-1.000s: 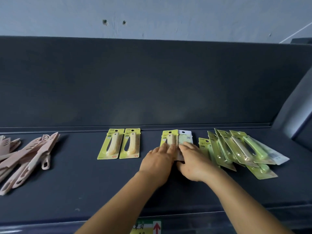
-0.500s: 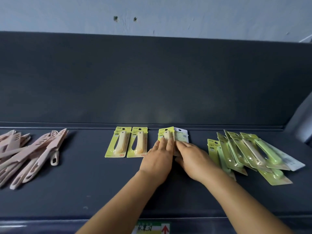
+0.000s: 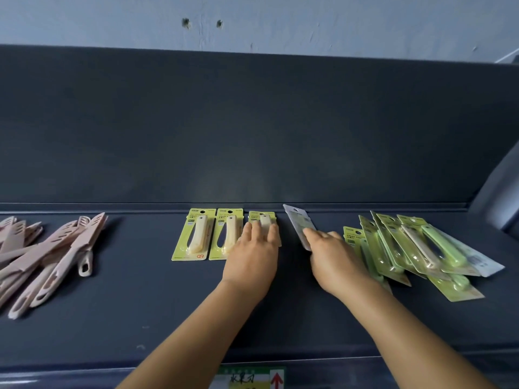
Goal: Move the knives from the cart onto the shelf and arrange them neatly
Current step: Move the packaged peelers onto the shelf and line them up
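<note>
Yellow-green carded fruit knives line the back edge of the dark shelf. The left hand lies flat, fingers spread, pressing the third pack. The right hand pinches a face-down pack, lifted and tilted. It should be flipped and set flush beside the third. Loose packs wait toward the right end, pink sheathed knives at the left. A pale wall rises behind.

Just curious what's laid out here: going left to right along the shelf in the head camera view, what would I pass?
Pile of pink sheathed knives → two carded cream fruit knives → left hand → right hand → heap of carded green knives.
</note>
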`<action>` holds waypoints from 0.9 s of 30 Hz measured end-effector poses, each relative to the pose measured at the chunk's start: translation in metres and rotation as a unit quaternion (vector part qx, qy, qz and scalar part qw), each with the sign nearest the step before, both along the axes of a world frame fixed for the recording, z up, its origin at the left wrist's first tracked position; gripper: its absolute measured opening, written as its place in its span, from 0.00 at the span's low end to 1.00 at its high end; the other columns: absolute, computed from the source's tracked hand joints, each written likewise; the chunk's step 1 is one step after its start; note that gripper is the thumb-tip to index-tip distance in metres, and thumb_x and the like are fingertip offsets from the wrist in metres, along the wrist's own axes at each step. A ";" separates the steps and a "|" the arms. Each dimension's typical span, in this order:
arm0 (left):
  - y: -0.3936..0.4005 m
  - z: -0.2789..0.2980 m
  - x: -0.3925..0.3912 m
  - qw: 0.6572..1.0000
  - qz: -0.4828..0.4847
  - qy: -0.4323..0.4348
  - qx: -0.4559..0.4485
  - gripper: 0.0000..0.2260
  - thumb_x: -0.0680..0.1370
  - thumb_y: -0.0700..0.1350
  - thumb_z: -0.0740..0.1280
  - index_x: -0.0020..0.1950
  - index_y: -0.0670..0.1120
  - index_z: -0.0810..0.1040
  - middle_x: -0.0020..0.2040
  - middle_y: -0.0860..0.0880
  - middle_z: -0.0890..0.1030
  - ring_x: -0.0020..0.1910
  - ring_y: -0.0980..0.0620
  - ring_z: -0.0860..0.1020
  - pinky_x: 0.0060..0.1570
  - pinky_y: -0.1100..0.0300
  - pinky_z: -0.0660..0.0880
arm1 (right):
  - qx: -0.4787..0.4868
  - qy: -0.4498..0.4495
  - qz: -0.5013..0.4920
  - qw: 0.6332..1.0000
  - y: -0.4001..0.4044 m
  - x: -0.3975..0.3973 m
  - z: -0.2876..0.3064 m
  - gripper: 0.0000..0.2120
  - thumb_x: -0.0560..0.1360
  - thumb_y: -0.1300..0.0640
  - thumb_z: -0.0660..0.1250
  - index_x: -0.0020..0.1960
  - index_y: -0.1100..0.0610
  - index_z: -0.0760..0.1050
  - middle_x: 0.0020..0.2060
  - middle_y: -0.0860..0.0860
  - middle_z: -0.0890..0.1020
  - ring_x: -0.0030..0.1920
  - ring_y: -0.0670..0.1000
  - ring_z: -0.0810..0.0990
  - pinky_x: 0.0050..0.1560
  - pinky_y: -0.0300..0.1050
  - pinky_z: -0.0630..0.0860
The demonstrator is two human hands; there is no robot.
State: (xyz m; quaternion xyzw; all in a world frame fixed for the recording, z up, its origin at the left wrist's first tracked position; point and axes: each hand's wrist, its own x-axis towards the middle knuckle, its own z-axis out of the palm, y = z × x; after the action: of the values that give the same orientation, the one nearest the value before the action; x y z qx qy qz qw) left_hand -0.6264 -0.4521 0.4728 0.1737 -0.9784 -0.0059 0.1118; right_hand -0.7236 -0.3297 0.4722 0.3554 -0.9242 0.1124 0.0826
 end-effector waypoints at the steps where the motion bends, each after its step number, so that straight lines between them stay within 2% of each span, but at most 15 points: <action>1: -0.002 -0.001 0.001 1.000 0.006 -0.013 -0.006 0.30 0.79 0.37 0.57 0.77 0.43 0.45 0.76 0.38 0.52 0.76 0.40 0.50 0.73 0.53 0.56 | 0.002 0.002 -0.007 1.000 0.000 0.000 0.000 0.23 0.74 0.68 0.56 0.67 0.54 0.64 0.61 0.51 0.76 0.60 0.54 0.70 0.50 0.45 0.70; 4: -0.005 -0.002 0.000 0.999 0.020 -0.046 -0.011 0.32 0.79 0.38 0.60 0.77 0.43 0.45 0.75 0.37 0.55 0.75 0.39 0.53 0.72 0.52 0.59 | -0.031 0.007 -0.019 0.999 -0.001 0.002 0.003 0.31 0.74 0.67 0.58 0.73 0.49 0.55 0.60 0.52 0.76 0.56 0.56 0.74 0.45 0.45 0.68; 6: -0.005 -0.002 0.000 0.998 0.020 -0.056 -0.010 0.34 0.77 0.37 0.63 0.77 0.43 0.46 0.74 0.38 0.57 0.75 0.40 0.55 0.72 0.52 0.61 | -0.083 -0.032 -0.035 0.995 -0.005 0.003 0.004 0.37 0.73 0.67 0.58 0.74 0.42 0.48 0.60 0.52 0.74 0.52 0.57 0.75 0.43 0.44 0.68; 7: -0.006 -0.002 0.000 0.998 0.015 -0.057 -0.007 0.34 0.77 0.38 0.64 0.77 0.43 0.47 0.74 0.39 0.57 0.75 0.41 0.55 0.72 0.53 0.61 | -0.113 -0.065 -0.049 0.990 -0.007 0.003 0.006 0.37 0.73 0.67 0.57 0.73 0.40 0.48 0.61 0.51 0.73 0.53 0.57 0.75 0.43 0.44 0.67; 10: -0.010 -0.003 0.001 0.999 -0.002 -0.039 0.008 0.31 0.78 0.38 0.62 0.77 0.43 0.49 0.75 0.42 0.58 0.76 0.44 0.55 0.73 0.54 0.59 | -0.171 -0.155 -0.077 0.970 -0.014 0.000 0.008 0.32 0.74 0.66 0.57 0.73 0.42 0.58 0.64 0.51 0.71 0.57 0.56 0.74 0.44 0.41 0.66; 12: -0.013 -0.004 0.002 1.000 -0.013 -0.022 0.017 0.27 0.79 0.38 0.60 0.76 0.44 0.53 0.75 0.44 0.59 0.76 0.45 0.55 0.73 0.56 0.58 | -0.194 -0.197 -0.081 0.958 -0.017 -0.002 0.007 0.28 0.75 0.65 0.58 0.72 0.46 0.64 0.61 0.53 0.73 0.53 0.56 0.76 0.39 0.40 0.68; 14: -0.016 -0.006 0.002 1.000 -0.018 -0.007 0.021 0.23 0.79 0.39 0.59 0.74 0.45 0.57 0.74 0.45 0.61 0.75 0.46 0.57 0.72 0.56 0.58 | -0.212 -0.221 -0.097 0.947 -0.017 -0.001 0.005 0.25 0.75 0.64 0.58 0.70 0.49 0.67 0.57 0.54 0.75 0.45 0.56 0.76 0.30 0.38 0.66; 17: -0.019 -0.006 0.001 1.000 -0.020 -0.003 0.019 0.24 0.80 0.40 0.58 0.75 0.45 0.55 0.75 0.46 0.59 0.76 0.48 0.56 0.73 0.56 0.56 | -0.209 -0.245 -0.114 0.940 -0.020 0.002 0.006 0.19 0.76 0.62 0.58 0.66 0.52 0.70 0.56 0.56 0.74 0.39 0.55 0.74 0.26 0.38 0.63; 19: -0.020 -0.008 0.000 1.000 -0.025 0.000 0.018 0.26 0.80 0.40 0.59 0.76 0.46 0.53 0.76 0.47 0.59 0.76 0.49 0.56 0.74 0.55 0.54 | -0.134 -0.227 -0.116 0.958 -0.023 0.005 0.009 0.13 0.76 0.58 0.59 0.60 0.55 0.72 0.57 0.57 0.73 0.42 0.55 0.74 0.32 0.40 0.70; 21: -0.021 -0.010 0.000 1.000 -0.027 0.003 0.015 0.27 0.80 0.41 0.59 0.77 0.46 0.53 0.76 0.47 0.59 0.76 0.49 0.57 0.74 0.55 0.53 | -0.041 -0.168 -0.111 0.979 -0.024 0.008 0.010 0.15 0.76 0.52 0.60 0.60 0.56 0.70 0.61 0.55 0.68 0.56 0.56 0.71 0.49 0.45 0.73; 22: -0.022 -0.011 0.000 0.999 -0.027 0.004 0.016 0.27 0.80 0.41 0.59 0.77 0.46 0.53 0.76 0.47 0.59 0.76 0.49 0.56 0.74 0.55 0.52 | -0.015 -0.136 -0.094 0.986 -0.024 0.009 0.008 0.18 0.76 0.51 0.60 0.65 0.55 0.67 0.65 0.54 0.65 0.62 0.57 0.65 0.57 0.47 0.70; 24: -0.023 -0.012 0.000 0.999 -0.025 0.008 0.027 0.25 0.82 0.44 0.56 0.77 0.47 0.52 0.78 0.45 0.55 0.76 0.48 0.54 0.74 0.55 0.49 | 0.000 -0.111 -0.038 0.993 -0.022 0.011 0.005 0.28 0.76 0.52 0.59 0.74 0.49 0.56 0.73 0.49 0.55 0.70 0.57 0.56 0.66 0.48 0.63; 25: -0.023 -0.013 0.000 0.999 -0.024 0.009 0.034 0.24 0.82 0.45 0.54 0.78 0.47 0.51 0.78 0.45 0.53 0.77 0.49 0.52 0.74 0.55 0.47 | 0.008 -0.123 -0.013 0.992 -0.022 0.011 0.004 0.30 0.77 0.53 0.58 0.76 0.47 0.52 0.75 0.45 0.51 0.72 0.56 0.53 0.68 0.48 0.61; 27: -0.024 -0.014 -0.001 0.999 -0.027 0.011 0.045 0.23 0.83 0.46 0.52 0.78 0.49 0.51 0.78 0.46 0.51 0.77 0.50 0.51 0.74 0.56 0.46 | 0.033 -0.153 0.009 0.988 -0.024 0.009 0.002 0.29 0.78 0.54 0.55 0.77 0.47 0.50 0.76 0.41 0.47 0.73 0.53 0.51 0.69 0.47 0.61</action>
State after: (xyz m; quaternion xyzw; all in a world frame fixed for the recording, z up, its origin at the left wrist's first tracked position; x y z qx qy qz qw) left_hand -0.6271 -0.4762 0.4587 0.1523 -0.9801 -0.0547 0.1149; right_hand -0.7144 -0.3534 0.4744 0.3446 -0.9261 0.1355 -0.0725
